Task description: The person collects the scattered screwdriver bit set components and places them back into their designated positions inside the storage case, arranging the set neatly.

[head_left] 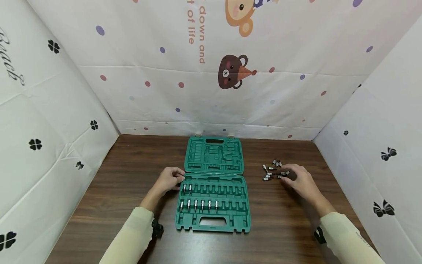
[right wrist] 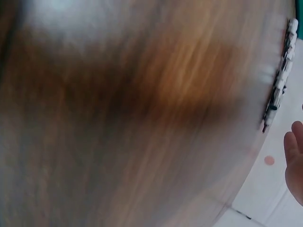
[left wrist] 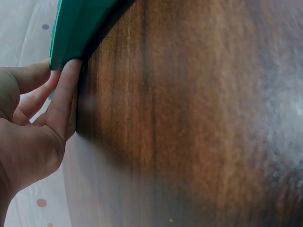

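An open green tool case [head_left: 213, 220] lies on the brown wooden table [head_left: 132, 176], its lid [head_left: 214, 156] folded back. Several silver bits [head_left: 199, 205] stand in the base's slots, and two more [head_left: 187, 189] sit in the row above. My left hand [head_left: 171, 179] rests against the case's left edge near the hinge. In the left wrist view its fingers [left wrist: 64, 94] lie straight against the green case [left wrist: 75, 23]. My right hand [head_left: 298, 179] reaches over a pile of loose bits [head_left: 273, 171], fingertips beside them. The blurred right wrist view shows the bits [right wrist: 279, 80] and one fingertip [right wrist: 294, 158].
White printed cloth walls [head_left: 211, 73] close in the table at the back and on both sides. Bare wood lies in front of the case and between the case and the loose bits. Many slots in the case hold nothing.
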Available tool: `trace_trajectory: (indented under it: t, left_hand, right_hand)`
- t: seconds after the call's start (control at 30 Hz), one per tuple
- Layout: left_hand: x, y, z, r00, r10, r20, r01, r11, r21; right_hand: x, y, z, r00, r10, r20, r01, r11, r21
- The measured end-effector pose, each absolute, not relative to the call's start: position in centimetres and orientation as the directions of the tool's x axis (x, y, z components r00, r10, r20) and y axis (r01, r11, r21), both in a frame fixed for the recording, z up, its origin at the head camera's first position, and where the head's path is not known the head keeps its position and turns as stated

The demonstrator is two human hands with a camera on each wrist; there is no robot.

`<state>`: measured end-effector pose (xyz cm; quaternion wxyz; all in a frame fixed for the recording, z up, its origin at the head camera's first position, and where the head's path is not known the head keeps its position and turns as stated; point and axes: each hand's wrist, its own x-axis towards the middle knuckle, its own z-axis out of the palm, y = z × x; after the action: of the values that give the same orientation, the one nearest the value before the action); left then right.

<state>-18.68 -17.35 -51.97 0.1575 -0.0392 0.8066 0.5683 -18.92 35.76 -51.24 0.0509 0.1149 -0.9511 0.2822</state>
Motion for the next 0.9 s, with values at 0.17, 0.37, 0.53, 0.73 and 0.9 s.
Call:
trace_trajectory:
  t: [0.17, 0.37, 0.53, 0.73, 0.9]
  left_hand:
    - [-18.6, -17.4, -51.9, -0.949, 0.115, -0.292, -0.236, 0.352, 0.906]
    - [-18.3, -17.5, -52.1, -0.948, 0.116, -0.297, -0.24, 0.356, 0.903]
    - [-18.2, -17.5, -52.2, -0.945, 0.114, -0.307, -0.25, 0.352, 0.902]
    - [-18.6, -17.4, -52.2, -0.947, 0.106, -0.303, -0.251, 0.342, 0.905]
    - [-18.7, -17.4, -52.3, -0.948, 0.108, -0.3, -0.247, 0.346, 0.905]
  right_hand:
    - [-19.4, 36.5, -51.3, -0.981, -0.164, 0.099, -0.192, 0.825, -0.532]
    - [-19.8, 37.4, -51.7, -0.981, -0.181, 0.071, -0.191, 0.831, -0.522]
    - [-20.2, 37.8, -52.3, -0.978, -0.197, 0.067, -0.204, 0.839, -0.505]
    - [-20.5, 38.0, -52.4, -0.982, -0.186, 0.03, -0.177, 0.855, -0.487]
    - [-20.8, 38.3, -52.4, -0.983, -0.183, 0.017, -0.169, 0.862, -0.479]
